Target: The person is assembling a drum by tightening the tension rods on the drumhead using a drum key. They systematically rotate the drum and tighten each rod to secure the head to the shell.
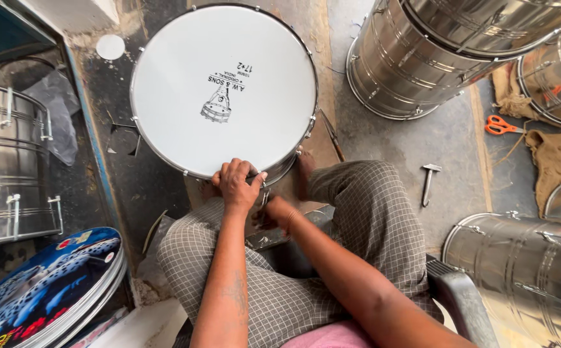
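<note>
A large drum with a white head and a metal rim stands on the floor in front of me, between my feet. My left hand rests on the near rim, fingers curled over the edge beside a metal tension lug. My right hand is lower, against the drum's near side just below the rim, fingers closed on something small that I cannot make out. My knees in checked trousers flank both hands.
Shiny steel drum shells stand at left, top right and bottom right. A small hammer and orange scissors lie on the floor at right. Printed drum heads are stacked at bottom left.
</note>
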